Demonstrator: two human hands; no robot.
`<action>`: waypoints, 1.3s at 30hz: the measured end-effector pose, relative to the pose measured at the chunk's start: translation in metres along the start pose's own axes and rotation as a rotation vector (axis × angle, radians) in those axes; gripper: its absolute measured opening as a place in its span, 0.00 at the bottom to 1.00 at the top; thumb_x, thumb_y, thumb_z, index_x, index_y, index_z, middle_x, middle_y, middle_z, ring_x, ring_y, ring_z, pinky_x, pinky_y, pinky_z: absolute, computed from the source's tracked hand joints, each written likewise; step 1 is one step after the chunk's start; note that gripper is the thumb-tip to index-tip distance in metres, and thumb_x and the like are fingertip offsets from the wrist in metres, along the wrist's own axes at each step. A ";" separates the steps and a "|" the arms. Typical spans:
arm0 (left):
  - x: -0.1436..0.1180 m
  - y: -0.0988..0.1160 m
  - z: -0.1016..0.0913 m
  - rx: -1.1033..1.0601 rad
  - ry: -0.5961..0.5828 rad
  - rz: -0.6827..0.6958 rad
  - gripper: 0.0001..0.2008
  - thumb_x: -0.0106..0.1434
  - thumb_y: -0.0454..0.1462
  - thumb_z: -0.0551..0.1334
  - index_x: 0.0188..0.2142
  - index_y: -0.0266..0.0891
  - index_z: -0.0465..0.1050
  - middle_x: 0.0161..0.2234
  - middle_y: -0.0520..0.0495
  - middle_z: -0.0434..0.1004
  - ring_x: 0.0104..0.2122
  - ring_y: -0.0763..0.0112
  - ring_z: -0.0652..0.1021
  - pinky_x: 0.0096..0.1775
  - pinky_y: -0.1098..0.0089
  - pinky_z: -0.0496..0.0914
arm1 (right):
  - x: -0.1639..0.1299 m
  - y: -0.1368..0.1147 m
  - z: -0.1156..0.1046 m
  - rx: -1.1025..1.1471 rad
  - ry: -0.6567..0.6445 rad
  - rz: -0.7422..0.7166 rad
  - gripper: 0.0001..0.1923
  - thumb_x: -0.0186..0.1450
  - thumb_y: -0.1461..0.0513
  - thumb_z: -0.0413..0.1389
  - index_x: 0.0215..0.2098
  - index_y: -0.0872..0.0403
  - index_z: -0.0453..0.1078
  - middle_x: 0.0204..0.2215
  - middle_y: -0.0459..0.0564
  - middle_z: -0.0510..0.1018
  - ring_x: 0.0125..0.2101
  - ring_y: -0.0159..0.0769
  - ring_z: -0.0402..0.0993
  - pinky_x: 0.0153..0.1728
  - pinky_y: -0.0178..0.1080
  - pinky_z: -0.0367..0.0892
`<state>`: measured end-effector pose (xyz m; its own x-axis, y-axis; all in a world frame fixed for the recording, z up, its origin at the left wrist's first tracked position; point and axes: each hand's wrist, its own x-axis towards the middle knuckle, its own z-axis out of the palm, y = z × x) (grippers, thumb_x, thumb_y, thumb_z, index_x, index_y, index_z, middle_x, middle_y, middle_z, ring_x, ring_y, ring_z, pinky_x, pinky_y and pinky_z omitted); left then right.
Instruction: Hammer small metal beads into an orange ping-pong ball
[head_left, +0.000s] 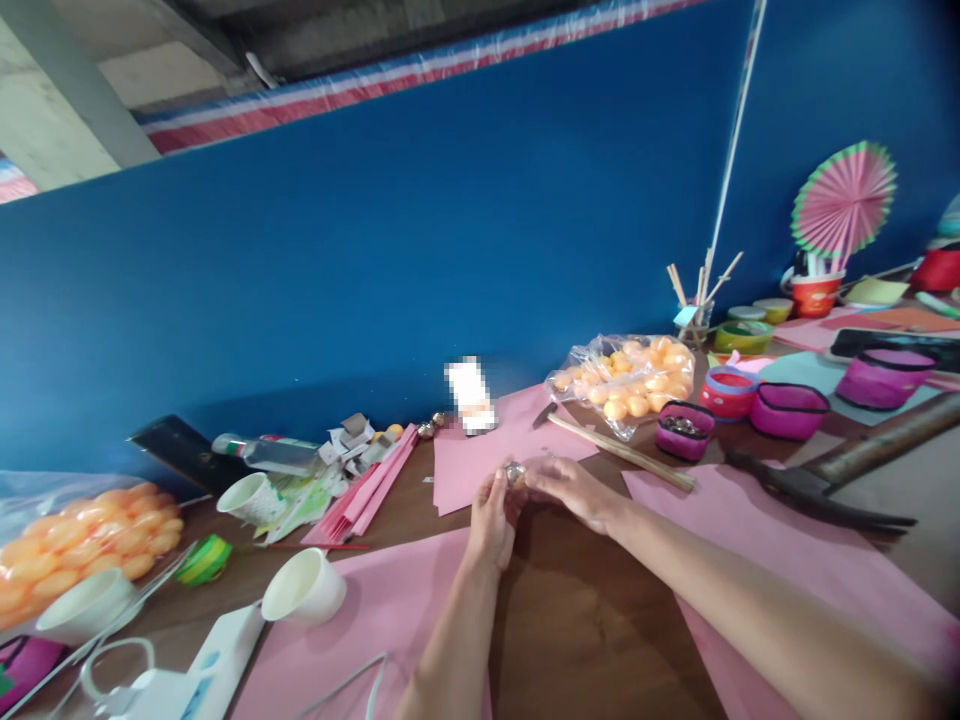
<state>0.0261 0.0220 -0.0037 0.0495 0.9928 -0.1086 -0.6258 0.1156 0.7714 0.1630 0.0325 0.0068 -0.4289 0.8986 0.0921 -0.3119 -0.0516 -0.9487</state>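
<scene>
A small shiny bell (515,472) sits between both hands, pinched by the fingertips. The left hand (491,520) grips it from the near side, and the right hand (571,487) grips it from the right. They are over a brown table (577,610), close to pink paper (480,455). Far right lies a bag of orange balls (630,380). A hammer (825,480) lies right. No writing can be read.

No text, label or number can be read anywhere

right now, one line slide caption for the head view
Both hands, left hand and right hand, pinch a small shiny object above a craft-strewn wooden table.
</scene>
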 end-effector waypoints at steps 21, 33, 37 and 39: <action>0.000 -0.001 -0.001 0.034 0.000 0.006 0.18 0.54 0.40 0.61 0.44 0.37 0.70 0.34 0.45 0.75 0.30 0.75 0.74 0.34 0.73 0.66 | -0.001 -0.001 0.001 -0.038 -0.007 0.015 0.17 0.52 0.52 0.58 0.35 0.56 0.71 0.34 0.49 0.74 0.34 0.35 0.69 0.41 0.42 0.63; -0.001 -0.002 -0.001 0.078 0.013 0.036 0.18 0.53 0.40 0.61 0.44 0.37 0.70 0.36 0.45 0.75 0.32 0.74 0.74 0.35 0.73 0.66 | -0.001 0.000 0.002 -0.072 0.025 -0.003 0.16 0.53 0.53 0.58 0.33 0.57 0.71 0.32 0.50 0.74 0.34 0.35 0.69 0.39 0.41 0.64; 0.000 -0.002 -0.001 0.060 0.005 0.031 0.18 0.53 0.40 0.62 0.43 0.37 0.71 0.36 0.44 0.75 0.32 0.73 0.74 0.35 0.73 0.66 | -0.001 0.000 0.001 -0.045 0.016 0.005 0.18 0.52 0.52 0.58 0.35 0.56 0.71 0.33 0.50 0.74 0.34 0.35 0.69 0.41 0.43 0.63; 0.001 -0.003 -0.001 0.051 0.007 0.025 0.18 0.52 0.40 0.62 0.42 0.37 0.71 0.36 0.44 0.75 0.32 0.73 0.74 0.34 0.73 0.66 | -0.001 0.000 0.001 -0.033 0.013 0.011 0.19 0.52 0.51 0.58 0.36 0.56 0.70 0.34 0.50 0.74 0.34 0.35 0.69 0.42 0.43 0.63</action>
<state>0.0270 0.0222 -0.0063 0.0288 0.9953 -0.0928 -0.5867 0.0920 0.8046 0.1621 0.0311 0.0071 -0.4207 0.9039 0.0775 -0.2789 -0.0476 -0.9591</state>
